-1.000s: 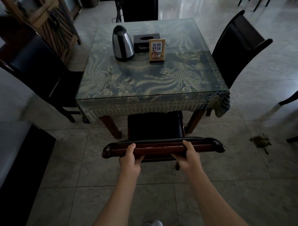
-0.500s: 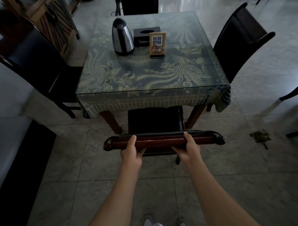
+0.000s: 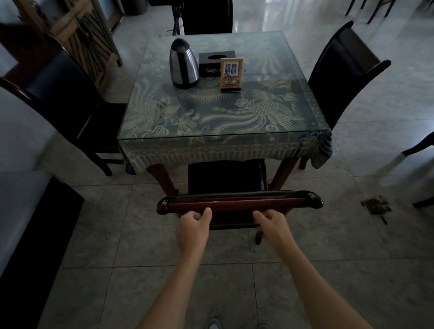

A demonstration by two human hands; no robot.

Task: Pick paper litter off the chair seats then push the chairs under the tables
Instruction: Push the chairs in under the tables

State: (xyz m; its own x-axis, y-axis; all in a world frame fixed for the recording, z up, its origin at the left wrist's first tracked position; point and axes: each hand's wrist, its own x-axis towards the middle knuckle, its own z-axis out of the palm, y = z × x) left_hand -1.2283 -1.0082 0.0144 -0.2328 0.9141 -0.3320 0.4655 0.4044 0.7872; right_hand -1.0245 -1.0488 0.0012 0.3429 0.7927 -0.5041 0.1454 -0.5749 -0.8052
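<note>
My left hand (image 3: 192, 223) and right hand (image 3: 271, 221) sit just behind the top rail (image 3: 239, 203) of the near chair (image 3: 226, 181). Fingers on both are loosely curled and grasp nothing; whether a knuckle grazes the rail I cannot tell in this dim light, but neither hand wraps it.

Handling, as I judge it: the chair is a rigid hardwood frame with a padded dark seat, moderately heavy, and its legs should slide on the smooth floor tiles (image 3: 103, 242) with some drag. The polished rail may be slippery, so the correct hold is both palms on the rail, spaced evenly about its centre, pushing level to keep the chair tracking straight.

Appearance: reddish-brown lacquered rail with rounded ends, black upholstery. No paper shows on the visible part of the seat.

Position: the seat's front is already under the hanging tablecloth of the table (image 3: 225, 144), between its two near legs. The left chair (image 3: 51, 101) and right chair (image 3: 343, 71) stand angled beside the table.
</note>
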